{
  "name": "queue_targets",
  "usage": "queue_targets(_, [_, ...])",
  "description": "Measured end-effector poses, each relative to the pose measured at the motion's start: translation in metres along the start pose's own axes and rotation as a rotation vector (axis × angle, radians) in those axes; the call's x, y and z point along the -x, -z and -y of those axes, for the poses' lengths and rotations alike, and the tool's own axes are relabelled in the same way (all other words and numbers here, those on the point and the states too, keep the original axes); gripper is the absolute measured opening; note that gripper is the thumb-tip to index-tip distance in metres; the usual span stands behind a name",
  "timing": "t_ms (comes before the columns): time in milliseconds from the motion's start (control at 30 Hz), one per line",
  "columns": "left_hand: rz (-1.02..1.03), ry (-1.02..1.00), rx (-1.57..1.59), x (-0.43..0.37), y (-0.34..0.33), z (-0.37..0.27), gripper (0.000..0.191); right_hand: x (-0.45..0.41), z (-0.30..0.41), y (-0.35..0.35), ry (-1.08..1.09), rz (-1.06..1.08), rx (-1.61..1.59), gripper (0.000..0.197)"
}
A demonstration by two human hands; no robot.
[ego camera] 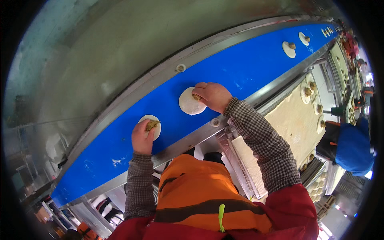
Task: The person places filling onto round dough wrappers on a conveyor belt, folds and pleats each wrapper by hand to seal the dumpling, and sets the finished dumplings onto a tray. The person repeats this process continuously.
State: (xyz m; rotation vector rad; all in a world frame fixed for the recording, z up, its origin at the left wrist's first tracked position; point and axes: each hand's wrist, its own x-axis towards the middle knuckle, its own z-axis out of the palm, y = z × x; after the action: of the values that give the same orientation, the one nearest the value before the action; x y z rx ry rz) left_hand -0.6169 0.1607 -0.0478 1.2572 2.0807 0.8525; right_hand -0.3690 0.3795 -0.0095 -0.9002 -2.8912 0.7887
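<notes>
A blue conveyor belt (237, 75) runs on a slant before me. Over its nearer part, my left hand (142, 138) pinches a lump of brown filling (152, 125) above a round dough wrapper (157, 134). Farther up the belt lies a second, larger dough wrapper (190, 105). My right hand (213, 96) grips another filling lump (196, 96) at that wrapper's right edge. Fingers partly cover both lumps, and whether either lump touches its dough is hard to tell.
Metal rails (192, 144) border the belt. More wrappers (289, 50) with filling lie farther along it. At my right stands a large tray (276, 120), with several filled wrappers (306, 93) along its far edge. A person in blue (354, 147) is beyond it.
</notes>
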Motion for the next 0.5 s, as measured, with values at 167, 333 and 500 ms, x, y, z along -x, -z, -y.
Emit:
queue_targets(167, [0.145, 0.076, -0.141, 0.015, 0.039, 0.061, 0.053, -0.026, 0.032, -0.026, -0.205, 0.035, -0.371, 0.042])
queue_targets(333, [0.080, 0.228, -0.004, 0.022, 0.081, 0.131, 0.071, -0.051, 0.067, -0.061, -0.313, 0.180, -0.225, 0.048])
queue_targets(500, [0.416, 0.291, -0.308, 0.010, 0.163, 0.169, 0.042, -0.068, 0.145, -0.100, -0.076, 0.085, -0.043, 0.019])
